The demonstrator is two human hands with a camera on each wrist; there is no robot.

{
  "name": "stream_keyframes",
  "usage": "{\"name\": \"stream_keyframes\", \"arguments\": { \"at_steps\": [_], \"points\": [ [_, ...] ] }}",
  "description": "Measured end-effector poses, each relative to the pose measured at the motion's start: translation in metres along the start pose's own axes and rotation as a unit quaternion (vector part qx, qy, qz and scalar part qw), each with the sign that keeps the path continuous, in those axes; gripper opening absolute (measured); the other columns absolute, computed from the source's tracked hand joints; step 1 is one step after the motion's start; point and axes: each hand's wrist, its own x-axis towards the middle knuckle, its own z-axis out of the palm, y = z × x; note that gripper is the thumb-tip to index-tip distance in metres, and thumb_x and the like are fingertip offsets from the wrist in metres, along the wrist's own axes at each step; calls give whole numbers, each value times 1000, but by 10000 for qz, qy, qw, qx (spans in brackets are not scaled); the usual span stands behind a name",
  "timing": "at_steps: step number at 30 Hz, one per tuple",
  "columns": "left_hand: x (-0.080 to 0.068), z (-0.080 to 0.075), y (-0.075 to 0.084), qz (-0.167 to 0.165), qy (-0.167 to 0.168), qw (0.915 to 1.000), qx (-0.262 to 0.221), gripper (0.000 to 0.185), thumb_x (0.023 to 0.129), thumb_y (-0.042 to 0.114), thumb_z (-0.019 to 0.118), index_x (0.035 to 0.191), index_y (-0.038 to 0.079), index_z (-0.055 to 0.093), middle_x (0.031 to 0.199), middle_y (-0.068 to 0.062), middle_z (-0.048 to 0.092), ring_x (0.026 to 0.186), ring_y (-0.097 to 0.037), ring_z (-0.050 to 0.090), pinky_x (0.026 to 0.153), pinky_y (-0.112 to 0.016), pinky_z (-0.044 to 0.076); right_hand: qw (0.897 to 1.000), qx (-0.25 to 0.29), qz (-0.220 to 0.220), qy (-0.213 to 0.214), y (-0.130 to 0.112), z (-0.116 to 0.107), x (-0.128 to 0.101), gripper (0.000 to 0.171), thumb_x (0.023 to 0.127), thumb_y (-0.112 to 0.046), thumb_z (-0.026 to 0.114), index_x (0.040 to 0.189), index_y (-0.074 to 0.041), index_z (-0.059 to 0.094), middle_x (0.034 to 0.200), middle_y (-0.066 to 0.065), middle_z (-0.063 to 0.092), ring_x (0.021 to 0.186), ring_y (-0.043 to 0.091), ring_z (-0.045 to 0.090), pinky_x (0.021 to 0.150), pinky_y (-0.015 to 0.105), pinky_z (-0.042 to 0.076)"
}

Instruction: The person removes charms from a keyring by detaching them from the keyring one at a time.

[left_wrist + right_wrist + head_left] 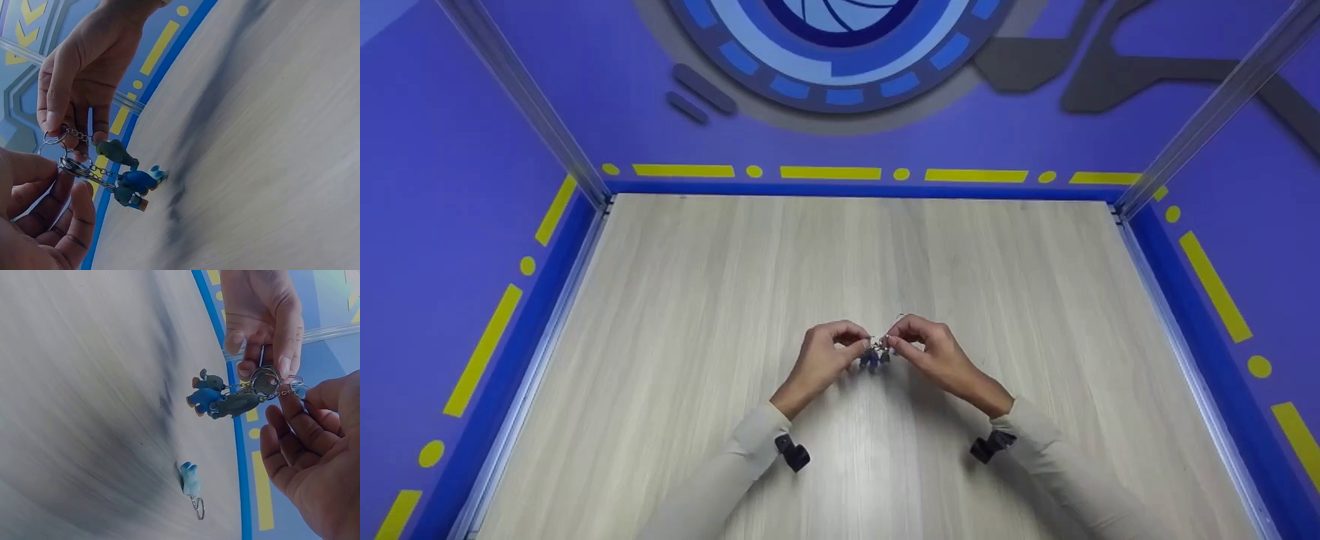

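A bunch of small figurine keychains (874, 356) hangs over the table from metal rings between the two hands. Thumb and fingers of the left hand (826, 356) pinch the cluster of rings (72, 166). On the other side, the right hand (941, 356) pinches a ring (299, 390) joined by a chain to a grey-green figurine (239, 405). Beside that one hang a blue figurine (138, 180) and a dark grey-green figurine (126, 197). Fingers partly cover the rings, so how they interlink is unclear.
A light blue figurine keychain (190, 481) with its own ring appears to lie on the wooden table (697, 300), near the right hand. Blue panels with yellow marks (830, 173) wall the table at the back and sides. Each wrist wears a small black camera (793, 453).
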Motion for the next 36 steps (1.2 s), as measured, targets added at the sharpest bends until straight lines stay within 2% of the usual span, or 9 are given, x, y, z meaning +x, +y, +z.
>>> {"name": "stream_keyframes", "arguments": {
  "at_steps": [4, 6, 12, 21, 28, 34, 36],
  "points": [
    [0, 1, 2, 259, -13, 9993, 269, 10, 99, 6, 80, 108, 2, 82, 101, 0, 80, 92, -14, 70, 82, -31, 55, 10000, -41, 24, -23, 0, -1, -1, 4, 106, 0, 71, 105, -1, 75, 98, 10, 78, 91, 36, 75, 84, 28, 59],
    [0, 2, 3, 366, -33, 9988, 316, 10, 99, 6, 80, 108, 3, 82, 103, -1, 80, 93, -14, 70, 84, -35, 56, 10000, -78, 6, -20, 0, -2, 0, 4, 106, -1, 71, 105, -1, 75, 98, 10, 78, 91, 35, 75, 85, 28, 59],
    [2, 3, 6, 717, -5, 9963, 468, 10, 98, 3, 80, 106, 8, 83, 103, 1, 80, 94, -14, 70, 79, -40, 56, 9999, -129, -27, 31, 0, -3, 0, 5, 105, -1, 72, 105, -3, 77, 100, 8, 78, 94, 36, 76, 87, 27, 58],
    [6, 3, 10, 1283, -135, 9873, 928, 7, 99, 0, 79, 103, 4, 83, 99, -4, 80, 90, -14, 70, 81, -36, 58, 9997, -238, -59, -89, 3, -7, -1, 6, 107, -6, 72, 108, -3, 76, 103, 8, 80, 96, 28, 76, 88, 29, 59],
    [5, 4, 8, 1088, 2, 9886, 1038, 6, 98, 0, 80, 98, 6, 83, 93, 2, 78, 86, -12, 69, 82, -40, 59, 9991, -359, -199, -81, 5, -8, -1, 5, 106, -4, 72, 106, -1, 76, 101, 8, 81, 94, 29, 77, 88, 28, 59],
    [4, 7, 4, 923, 132, 9925, 786, 5, 98, -1, 80, 97, 3, 83, 91, 2, 80, 85, -12, 71, 83, -48, 62, 9976, -460, -525, 31, 8, -8, -1, 3, 105, -3, 74, 106, -3, 77, 102, 6, 80, 94, 27, 77, 87, 27, 60],
    [4, 7, 4, 884, 180, 9934, 714, 5, 98, 1, 80, 96, 4, 83, 90, 2, 80, 84, -11, 71, 82, -46, 62, 9962, -515, -685, 126, 9, -8, -1, 4, 104, -1, 74, 106, -3, 77, 102, 6, 80, 94, 28, 77, 87, 27, 60]
  ]
}}
